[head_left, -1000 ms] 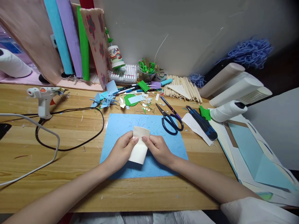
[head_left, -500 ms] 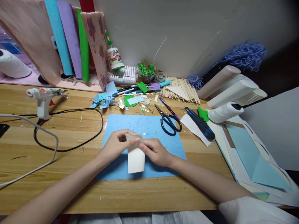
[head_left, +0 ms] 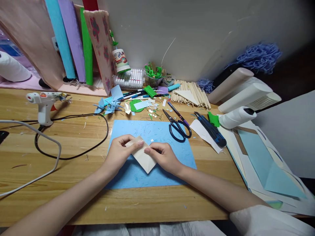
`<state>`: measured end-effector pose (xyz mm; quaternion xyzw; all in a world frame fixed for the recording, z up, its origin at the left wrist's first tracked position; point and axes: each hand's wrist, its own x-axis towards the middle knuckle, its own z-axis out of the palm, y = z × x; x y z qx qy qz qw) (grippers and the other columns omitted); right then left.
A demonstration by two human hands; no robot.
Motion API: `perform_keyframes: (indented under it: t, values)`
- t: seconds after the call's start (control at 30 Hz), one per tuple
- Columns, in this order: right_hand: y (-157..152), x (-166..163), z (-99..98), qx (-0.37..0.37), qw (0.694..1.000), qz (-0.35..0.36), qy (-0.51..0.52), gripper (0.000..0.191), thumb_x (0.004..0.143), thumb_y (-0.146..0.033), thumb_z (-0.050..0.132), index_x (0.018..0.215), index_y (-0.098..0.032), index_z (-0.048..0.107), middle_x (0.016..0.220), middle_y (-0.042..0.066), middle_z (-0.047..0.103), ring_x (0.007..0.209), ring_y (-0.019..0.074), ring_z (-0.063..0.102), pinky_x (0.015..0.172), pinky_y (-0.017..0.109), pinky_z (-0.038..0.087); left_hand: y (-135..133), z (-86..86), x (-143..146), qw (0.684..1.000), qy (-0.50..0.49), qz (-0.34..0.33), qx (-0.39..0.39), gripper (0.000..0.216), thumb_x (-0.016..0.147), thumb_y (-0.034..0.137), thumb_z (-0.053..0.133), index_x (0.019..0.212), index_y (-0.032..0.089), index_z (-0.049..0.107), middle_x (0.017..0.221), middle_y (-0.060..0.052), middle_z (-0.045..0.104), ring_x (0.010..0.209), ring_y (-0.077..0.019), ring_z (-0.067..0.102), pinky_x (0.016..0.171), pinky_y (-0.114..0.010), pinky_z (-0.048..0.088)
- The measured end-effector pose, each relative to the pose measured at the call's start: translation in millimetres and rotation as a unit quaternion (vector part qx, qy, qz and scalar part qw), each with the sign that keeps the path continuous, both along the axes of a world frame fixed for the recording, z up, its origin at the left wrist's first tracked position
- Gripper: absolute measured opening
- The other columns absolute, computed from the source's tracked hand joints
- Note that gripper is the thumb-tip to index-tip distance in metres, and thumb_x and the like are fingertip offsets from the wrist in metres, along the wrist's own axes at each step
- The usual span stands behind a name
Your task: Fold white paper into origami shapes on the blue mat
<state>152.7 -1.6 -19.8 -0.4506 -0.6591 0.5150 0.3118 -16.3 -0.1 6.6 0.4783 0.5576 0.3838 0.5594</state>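
Between my two hands is a folded piece of cream paper (head_left: 145,160), turned so that one corner points down towards me. My left hand (head_left: 119,151) pinches its upper left side, thumb on top and fingers behind. The thumb of my right hand (head_left: 165,157) presses on its right side, with the curled fingers partly hidden behind. The paper is held over a blue sheet (head_left: 128,178) lying on the wooden table (head_left: 123,206). Just beyond my right hand, black-handled scissors (head_left: 177,128) rest partly on the blue sheet.
A blue utility knife (head_left: 210,129) and a white thread cone (head_left: 237,118) are on the right. On the left stands a glue gun (head_left: 45,106) with its cable looping over the table. Paper scraps, folded blue paper (head_left: 112,105), pens and wooden sticks (head_left: 188,93) lie along the back.
The cream paper has gone from an upright strip hanging below my fingers to a diamond-like position. My hands have shifted slightly around it, thumbs still on it.
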Motion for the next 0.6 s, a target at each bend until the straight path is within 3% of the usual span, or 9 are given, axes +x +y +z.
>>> perform_keyframes:
  t: [0.13,0.3,0.47,0.6]
  values:
    - [1.7,1.4,-0.5,-0.004,0.999,-0.043,0.010,0.031,0.081,-0.038,0.050,0.062,-0.014,0.055,0.056,-0.002,0.044,0.052,0.0079,0.037,0.045,0.019,0.028,2.5,5.1,-3.4,0.998,0.037,-0.045,0.031,0.024,0.067,0.035,0.065,0.062,0.014,0.055,0.055,0.003,0.053,0.053,-0.0090,0.047,0.049,-0.018,0.034]
    - [1.2,2.4,0.5,0.043,0.997,0.042,-0.046,0.034,0.082,-0.032,0.050,0.053,-0.014,0.054,0.049,-0.004,0.040,0.049,0.0070,0.036,0.045,0.019,0.026,0.1,3.8,-3.3,0.982,0.123,-0.131,0.066,0.022,0.073,0.035,0.057,0.067,0.015,0.065,0.064,-0.001,0.064,0.060,-0.0130,0.053,0.053,-0.020,0.037]
    - [1.6,2.8,1.8,0.062,0.996,0.042,-0.046,0.027,0.085,-0.028,0.046,0.069,-0.014,0.063,0.059,-0.001,0.054,0.055,0.0090,0.045,0.051,0.020,0.033,0.2,-0.5,-4.9,0.977,0.168,-0.087,0.099,0.024,0.074,0.035,0.055,0.065,0.016,0.065,0.055,0.001,0.060,0.050,-0.0107,0.047,0.045,-0.019,0.030]
    - [4.5,3.8,-1.3,0.036,0.999,-0.022,-0.009,0.022,0.082,-0.030,0.051,0.076,-0.015,0.066,0.064,0.001,0.059,0.059,0.0106,0.049,0.052,0.020,0.035,5.6,0.1,-7.6,0.983,0.155,-0.060,0.084,0.023,0.073,0.035,0.056,0.065,0.015,0.064,0.056,0.001,0.058,0.051,-0.0103,0.046,0.044,-0.018,0.030]
